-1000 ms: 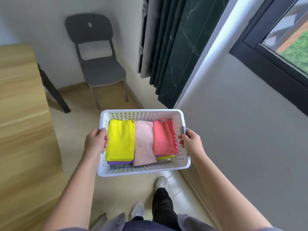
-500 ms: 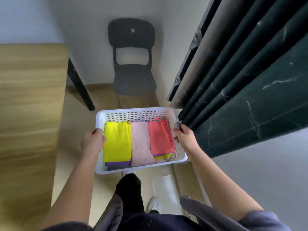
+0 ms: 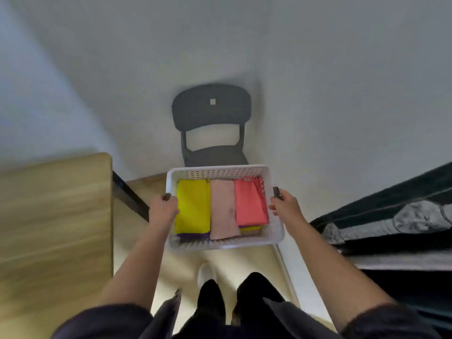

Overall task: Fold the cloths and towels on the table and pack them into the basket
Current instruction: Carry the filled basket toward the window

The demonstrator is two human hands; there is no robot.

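I hold a white perforated basket in the air in front of me, above the floor. My left hand grips its left side and my right hand grips its right side. Inside lie folded cloths side by side: a yellow one on the left, a pale pink towel in the middle, a coral one on the right. Purple and yellow edges of lower cloths show under them near the front wall.
A dark grey chair stands against the white wall straight ahead, just beyond the basket. The wooden table with a black leg is at my left. Dark curtains hang at my right. My legs and shoes are below.
The view has swung left while I carry the basket: the chair now sits straight ahead, the window is out of view and the curtains have slid to the right edge. Both hands keep their grip.
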